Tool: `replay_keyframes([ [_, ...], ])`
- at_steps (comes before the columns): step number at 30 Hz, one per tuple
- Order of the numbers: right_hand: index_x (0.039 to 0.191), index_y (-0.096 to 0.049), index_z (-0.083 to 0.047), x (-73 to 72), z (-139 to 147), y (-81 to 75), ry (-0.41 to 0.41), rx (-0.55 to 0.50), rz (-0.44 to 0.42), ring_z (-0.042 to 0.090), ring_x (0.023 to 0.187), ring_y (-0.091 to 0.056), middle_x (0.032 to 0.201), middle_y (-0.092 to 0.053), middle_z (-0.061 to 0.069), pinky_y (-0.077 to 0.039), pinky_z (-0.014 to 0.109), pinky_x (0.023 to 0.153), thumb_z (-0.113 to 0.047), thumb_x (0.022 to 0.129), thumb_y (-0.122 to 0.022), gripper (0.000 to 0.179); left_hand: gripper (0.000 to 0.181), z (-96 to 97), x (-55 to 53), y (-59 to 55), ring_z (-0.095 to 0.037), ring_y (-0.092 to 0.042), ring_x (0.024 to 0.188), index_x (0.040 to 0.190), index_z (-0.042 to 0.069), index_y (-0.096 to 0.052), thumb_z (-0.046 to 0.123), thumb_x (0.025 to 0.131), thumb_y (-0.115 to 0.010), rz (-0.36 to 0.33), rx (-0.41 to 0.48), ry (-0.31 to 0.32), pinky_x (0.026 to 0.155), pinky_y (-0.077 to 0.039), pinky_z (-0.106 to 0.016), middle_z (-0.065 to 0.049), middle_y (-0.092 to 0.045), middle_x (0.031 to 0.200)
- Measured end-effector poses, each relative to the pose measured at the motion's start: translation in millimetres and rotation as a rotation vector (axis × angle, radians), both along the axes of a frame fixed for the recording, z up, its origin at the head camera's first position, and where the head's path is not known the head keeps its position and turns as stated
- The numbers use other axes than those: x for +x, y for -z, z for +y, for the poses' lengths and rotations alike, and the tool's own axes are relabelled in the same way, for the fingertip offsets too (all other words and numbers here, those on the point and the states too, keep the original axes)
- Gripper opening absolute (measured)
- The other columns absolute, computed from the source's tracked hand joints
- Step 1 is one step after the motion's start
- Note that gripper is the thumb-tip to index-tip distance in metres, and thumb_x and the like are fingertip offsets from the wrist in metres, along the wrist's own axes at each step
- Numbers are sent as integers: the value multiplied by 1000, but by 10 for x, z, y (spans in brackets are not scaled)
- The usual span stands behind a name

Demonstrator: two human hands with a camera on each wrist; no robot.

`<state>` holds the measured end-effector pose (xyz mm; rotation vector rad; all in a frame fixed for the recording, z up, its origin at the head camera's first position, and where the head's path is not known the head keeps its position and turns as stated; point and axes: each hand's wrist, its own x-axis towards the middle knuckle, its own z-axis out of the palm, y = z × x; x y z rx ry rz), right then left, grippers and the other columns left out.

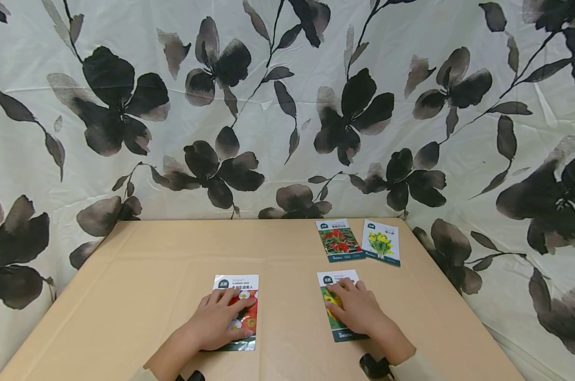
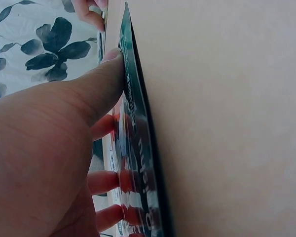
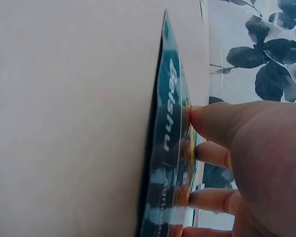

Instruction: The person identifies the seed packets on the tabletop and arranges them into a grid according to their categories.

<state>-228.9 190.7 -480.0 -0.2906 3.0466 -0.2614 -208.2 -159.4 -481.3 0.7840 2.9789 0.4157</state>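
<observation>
On the table, my left hand (image 1: 219, 317) rests on a seed packet with red and white flowers (image 1: 251, 321). In the left wrist view its fingertips and thumb press on the packet's glossy front (image 2: 133, 116), which lies flat. To the right, my right hand (image 1: 356, 309) rests on another seed packet, this one with yellow flowers and a dark green lower band (image 1: 343, 334). The right wrist view has the thumb and fingertips touching that packet's face (image 3: 168, 103), spread apart rather than wrapped round it. Each hand hides part of the packet under it.
Behind the right hand lie two more packets, one with red flowers (image 1: 341, 241) and one with yellow blooms (image 1: 381, 243), edges meeting. The tan table (image 1: 173, 254) ends at a floral curtain (image 1: 287, 116). Dark wrist devices (image 1: 374, 366) show at both wrists.
</observation>
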Motion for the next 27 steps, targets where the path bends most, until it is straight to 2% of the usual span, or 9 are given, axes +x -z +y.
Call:
replay_keyframes([
  [11,131,-55,-33,0,-122,34,-6,7,27,25,102,-42,131,-51,3,-38,41,72,-56,85,-58,51,65,-2,-5,9,-36,-37,122,135,35,-49,66,78,-59,13,8,7,95,-29,-61,-11,-43,139],
  [17,129,-56,-31,19,-195,11,0,-3,34,26,101,-43,129,-52,4,-39,42,71,-55,85,-59,50,65,-4,-10,-3,-36,-35,125,136,37,-47,66,79,-58,-7,-20,0,97,-28,-61,-9,-41,140],
  [27,129,-56,-31,19,-269,17,6,-3,43,28,104,-44,129,-52,4,-39,46,74,-54,86,-58,49,66,-4,-5,-19,-36,-35,125,136,36,-48,67,78,-58,-12,-16,1,96,-29,-62,-10,-42,141],
])
